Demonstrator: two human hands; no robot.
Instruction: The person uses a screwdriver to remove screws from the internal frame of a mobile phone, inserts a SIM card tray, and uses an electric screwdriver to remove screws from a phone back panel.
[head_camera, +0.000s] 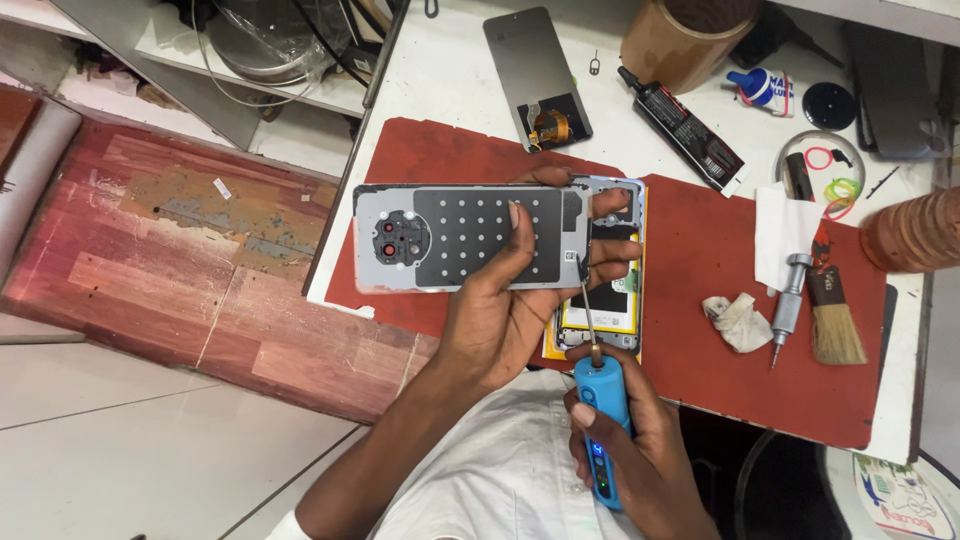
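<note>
The left hand grips a grey phone back cover, inner face up, fingers curled over its right end and forefinger laid flat across the dotted dark panel. The cover projects left past the red mat and beyond the bench edge, over open floor. The right hand is closed around a blue electric screwdriver; its thin bit points up to the cover's right edge. Directly beneath lies the opened phone body on the mat. To the right, well apart, lie a crumpled cloth, a silver screwdriver and a brush. Bare mat separates these from the phone.
</note>
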